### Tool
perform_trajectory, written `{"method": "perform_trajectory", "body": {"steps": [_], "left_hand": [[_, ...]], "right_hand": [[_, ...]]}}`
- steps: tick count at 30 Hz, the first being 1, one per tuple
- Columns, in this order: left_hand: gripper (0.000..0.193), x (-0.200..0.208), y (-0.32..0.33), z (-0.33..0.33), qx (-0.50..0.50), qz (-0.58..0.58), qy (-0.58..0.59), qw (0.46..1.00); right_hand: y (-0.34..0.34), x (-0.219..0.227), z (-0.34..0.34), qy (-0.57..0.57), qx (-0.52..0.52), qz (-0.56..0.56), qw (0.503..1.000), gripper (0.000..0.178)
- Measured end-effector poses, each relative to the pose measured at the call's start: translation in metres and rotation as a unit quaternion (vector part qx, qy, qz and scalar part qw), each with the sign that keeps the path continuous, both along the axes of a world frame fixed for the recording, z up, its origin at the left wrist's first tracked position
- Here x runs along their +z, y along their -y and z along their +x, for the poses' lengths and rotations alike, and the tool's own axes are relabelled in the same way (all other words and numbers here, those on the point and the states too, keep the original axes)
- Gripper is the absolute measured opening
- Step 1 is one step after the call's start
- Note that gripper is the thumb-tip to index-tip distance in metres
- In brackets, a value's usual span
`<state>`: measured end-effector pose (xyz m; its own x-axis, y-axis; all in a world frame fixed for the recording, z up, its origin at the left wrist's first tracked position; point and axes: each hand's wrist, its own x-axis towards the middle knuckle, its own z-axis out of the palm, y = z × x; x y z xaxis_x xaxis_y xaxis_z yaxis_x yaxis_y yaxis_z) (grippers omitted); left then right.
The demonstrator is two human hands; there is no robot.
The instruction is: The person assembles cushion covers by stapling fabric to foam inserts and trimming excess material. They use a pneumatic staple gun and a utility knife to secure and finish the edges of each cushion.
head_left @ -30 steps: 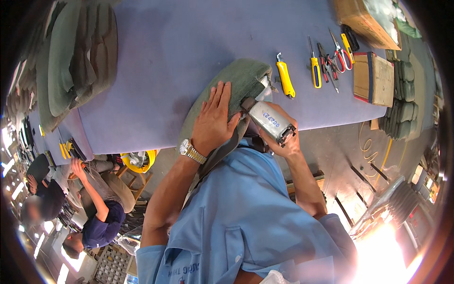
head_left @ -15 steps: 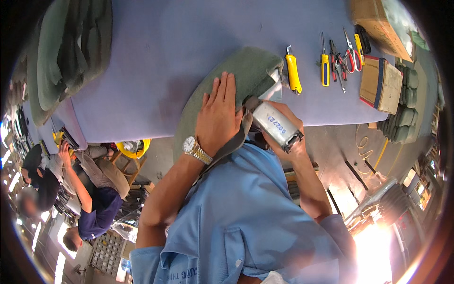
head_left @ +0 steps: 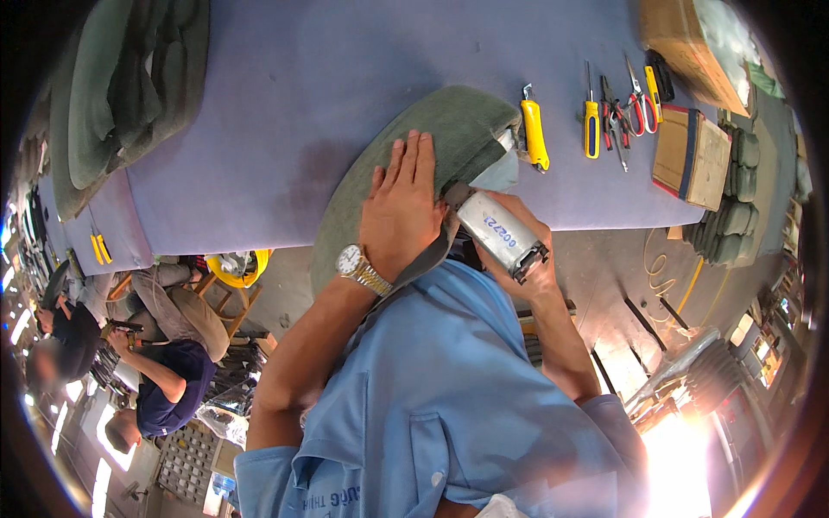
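The tool [head_left: 501, 231] lies across the near right edge of the pad [head_left: 471, 121], its dark nose pointing up and left and seeming to meet that edge just beside the left thumb; whether it truly touches is too tight to tell; the pad sits at the near edge of the worktop [head_left: 268, 147], its long axis slanting from the left forearm up and right toward the yellow cutter [head_left: 534, 138]; the left hand [head_left: 399, 211] is nearer the pad's middle, laid flat on top with fingers straight, close together and gripping nothing, the thumb down by the folded edge; the right hand [head_left: 533, 259] is wrapped around the tool from the right, its fingers closed on the body, though how tightly is hidden beneath; beyond the cutter lie the screwdriver [head_left: 591, 129], pliers [head_left: 614, 121] and scissors [head_left: 639, 108]; at the far right a carton [head_left: 686, 52] holds clear and whitish plastic [head_left: 722, 30]; the small box [head_left: 695, 164] nearer by does not show its inside; below the worktop to the left, a yellow tub [head_left: 262, 266] contains pale, crumpled stuff [head_left: 233, 262] that cannot be made out.
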<state>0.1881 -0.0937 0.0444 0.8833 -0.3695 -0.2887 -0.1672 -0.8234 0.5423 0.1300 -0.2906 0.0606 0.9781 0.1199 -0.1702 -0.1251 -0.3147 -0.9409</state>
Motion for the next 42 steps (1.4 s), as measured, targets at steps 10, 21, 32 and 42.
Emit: {"method": "perform_trajectory", "body": {"steps": [10, 21, 32, 42], "left_hand": [[0.092, -0.004, -0.001, -0.005, 0.01, -0.001, 0.012, 1.0], [0.09, -0.01, 0.001, -0.001, 0.014, -0.005, 0.0, 1.0], [0.071, -0.04, -0.072, 0.024, 0.048, -0.236, -0.239, 0.941], [0.085, 0.0, -0.032, -0.023, 0.005, -0.052, -0.024, 0.998]], "right_hand": [[0.002, -0.004, -0.011, -0.003, -0.003, -0.005, 1.0, 0.054], [-0.008, 0.002, -0.003, -0.037, -0.001, -0.004, 0.999, 0.053], [-0.015, -0.012, -0.008, 0.042, -0.021, 0.019, 0.999, 0.058], [-0.012, -0.009, -0.007, 0.049, -0.007, -0.019, 0.999, 0.057]]}}
